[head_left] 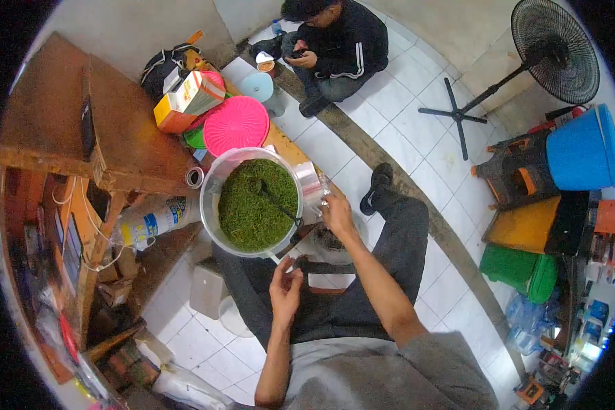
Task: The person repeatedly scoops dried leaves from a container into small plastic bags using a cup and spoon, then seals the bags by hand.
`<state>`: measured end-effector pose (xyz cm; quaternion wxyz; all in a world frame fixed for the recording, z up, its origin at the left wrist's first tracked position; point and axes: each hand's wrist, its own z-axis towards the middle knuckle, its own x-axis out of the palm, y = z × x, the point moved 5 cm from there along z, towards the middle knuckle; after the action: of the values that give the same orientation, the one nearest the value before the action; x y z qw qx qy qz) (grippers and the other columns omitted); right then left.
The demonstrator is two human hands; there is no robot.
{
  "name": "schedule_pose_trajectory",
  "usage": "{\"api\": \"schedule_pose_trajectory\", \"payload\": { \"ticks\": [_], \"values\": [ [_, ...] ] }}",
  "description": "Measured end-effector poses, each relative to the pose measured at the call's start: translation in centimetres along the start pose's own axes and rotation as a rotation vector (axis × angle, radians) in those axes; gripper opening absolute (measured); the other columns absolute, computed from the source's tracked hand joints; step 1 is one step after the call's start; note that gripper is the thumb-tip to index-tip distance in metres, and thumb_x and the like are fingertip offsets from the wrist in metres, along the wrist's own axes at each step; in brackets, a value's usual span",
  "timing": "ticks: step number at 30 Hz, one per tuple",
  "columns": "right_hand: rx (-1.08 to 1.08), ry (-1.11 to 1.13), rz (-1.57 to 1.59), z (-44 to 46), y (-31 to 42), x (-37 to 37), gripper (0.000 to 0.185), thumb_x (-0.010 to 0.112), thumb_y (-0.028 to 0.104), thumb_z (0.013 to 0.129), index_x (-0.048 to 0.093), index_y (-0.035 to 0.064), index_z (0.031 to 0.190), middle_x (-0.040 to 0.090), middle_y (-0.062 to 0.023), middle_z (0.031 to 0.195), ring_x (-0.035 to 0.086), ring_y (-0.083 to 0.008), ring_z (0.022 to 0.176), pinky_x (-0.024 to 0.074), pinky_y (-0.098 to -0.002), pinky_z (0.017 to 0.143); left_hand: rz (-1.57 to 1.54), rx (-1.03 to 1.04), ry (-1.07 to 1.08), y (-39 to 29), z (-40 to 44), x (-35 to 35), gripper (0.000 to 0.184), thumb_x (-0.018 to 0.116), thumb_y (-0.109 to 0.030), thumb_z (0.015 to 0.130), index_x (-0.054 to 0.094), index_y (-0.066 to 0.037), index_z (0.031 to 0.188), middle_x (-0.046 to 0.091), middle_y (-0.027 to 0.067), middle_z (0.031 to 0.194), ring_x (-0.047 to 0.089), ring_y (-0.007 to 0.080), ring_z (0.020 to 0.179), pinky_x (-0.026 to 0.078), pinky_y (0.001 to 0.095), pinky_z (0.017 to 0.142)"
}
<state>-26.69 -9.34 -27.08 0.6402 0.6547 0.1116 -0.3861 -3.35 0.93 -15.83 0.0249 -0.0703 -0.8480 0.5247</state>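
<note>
A round translucent tub [210, 236] full of chopped green leaves [249, 195] stands in front of me, with a dark-handled spoon [277, 205] lying in the leaves. Just below its rim, my left hand [285, 290] is raised with loosely bent fingers and nothing visible in them. My right hand [339, 216] pinches crinkled clear plastic film [326, 186] beside a clear plastic container [308, 179] at the tub's right. Under my right forearm sits a clear bowl [331, 244] with dark contents, partly hidden.
A pink lid [236, 126] and an orange-white box [188, 101] lie beyond the tub on a wooden bench [290, 147]. Another person [342, 48] sits on the floor with a phone. A black fan [553, 51], blue bucket [583, 150] and green container [519, 271] are at right.
</note>
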Motion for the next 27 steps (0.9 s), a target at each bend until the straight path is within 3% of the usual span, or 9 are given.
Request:
{"api": "schedule_pose_trajectory", "payload": {
  "ticks": [4,10,12,16,19,22,24,25,27],
  "values": [
    [-0.042,-0.114,-0.001,2.4,0.1,2.7,0.02,0.072,-0.002,0.073,0.071,0.0007,0.092,0.066,-0.0167,0.096,0.063,-0.0398,0.097,0.0512,-0.0465,0.08,0.031,0.017,-0.004,0.1,-0.4,0.4,0.051,0.067,-0.008,0.098,0.05,-0.002,0.145,0.061,0.0131,0.135,0.063,0.014,0.106,0.051,0.029,0.094],
    [-0.067,0.207,-0.087,3.6,-2.3,5.5,0.014,0.073,-0.003,0.072,0.069,0.0018,0.085,0.065,-0.015,0.099,0.063,-0.0371,0.091,0.0517,-0.046,0.077,0.032,-0.012,0.005,0.6,-0.8,0.7,0.049,0.066,-0.009,0.099,0.05,-0.001,0.145,0.061,0.0126,0.135,0.063,0.0138,0.105,0.05,0.0293,0.096],
    [-0.129,-0.067,0.019,4.5,-0.1,3.4,0.011,0.072,-0.002,0.07,0.068,0.0019,0.079,0.063,-0.0137,0.092,0.063,-0.0369,0.091,0.0516,-0.0455,0.077,0.051,-0.017,0.011,0.5,-0.4,0.8,0.049,0.065,-0.008,0.099,0.05,-0.001,0.145,0.061,0.0127,0.135,0.063,0.0138,0.105,0.05,0.0295,0.096],
    [-0.242,-0.061,-0.101,5.5,-0.6,4.5,0.01,0.071,-0.001,0.07,0.069,0.0038,0.078,0.064,-0.0129,0.092,0.063,-0.0373,0.09,0.0517,-0.0448,0.079,0.038,-0.037,0.017,0.5,-0.5,1.2,0.049,0.066,-0.008,0.098,0.05,0.001,0.144,0.061,0.0133,0.135,0.063,0.0139,0.104,0.05,0.0303,0.097],
    [-0.193,0.197,-0.164,6.1,-1.8,5.9,0.008,0.071,0.001,0.071,0.071,0.0055,0.077,0.067,-0.0138,0.091,0.061,-0.0388,0.091,0.0514,-0.0449,0.083,0.024,-0.04,0.024,-0.5,-0.5,1.7,0.049,0.066,-0.008,0.098,0.05,0.002,0.143,0.062,0.0132,0.134,0.063,0.014,0.105,0.05,0.0306,0.097],
    [-0.161,0.136,-0.101,6.4,-0.8,3.4,0.007,0.073,0.003,0.071,0.074,0.0063,0.078,0.07,-0.0133,0.086,0.065,-0.035,0.086,0.0534,-0.0419,0.078,-0.012,-0.053,0.029,-0.5,0.0,2.2,0.042,0.066,-0.008,0.098,0.055,0.002,0.138,0.065,0.0125,0.128,0.064,0.0144,0.106,0.05,0.0306,0.097],
    [0.112,0.039,0.183,5.6,-0.8,0.0,0.006,0.075,0.005,0.072,0.076,0.0062,0.078,0.072,-0.0126,0.08,0.07,-0.028,0.078,0.0549,-0.0368,0.071,-0.032,-0.056,0.024,-0.5,0.2,2.6,0.037,0.065,-0.008,0.099,0.06,0.003,0.134,0.068,0.012,0.124,0.064,0.0147,0.106,0.05,0.0306,0.097],
    [0.132,0.014,0.271,4.7,-0.8,-1.2,0.01,0.079,0.008,0.078,0.077,0.0045,0.087,0.073,-0.0078,0.079,0.068,-0.0148,0.068,0.0532,-0.0288,0.064,-0.022,-0.088,0.068,-0.9,0.8,3.3,0.032,0.065,-0.009,0.1,0.064,0.003,0.129,0.07,0.0109,0.117,0.065,0.0152,0.105,0.05,0.0301,0.096],
    [0.237,0.095,0.34,2.6,1.3,-4.9,0.01,0.079,0.009,0.081,0.076,0.0028,0.089,0.072,-0.0051,0.078,0.065,-0.0109,0.069,0.0516,-0.0263,0.064,-0.071,-0.095,0.112,-1.6,2.2,5.0,0.026,0.064,-0.015,0.101,0.071,0.004,0.117,0.073,0.0074,0.103,0.066,0.014,0.098,0.05,0.0278,0.089]
  ]
}}
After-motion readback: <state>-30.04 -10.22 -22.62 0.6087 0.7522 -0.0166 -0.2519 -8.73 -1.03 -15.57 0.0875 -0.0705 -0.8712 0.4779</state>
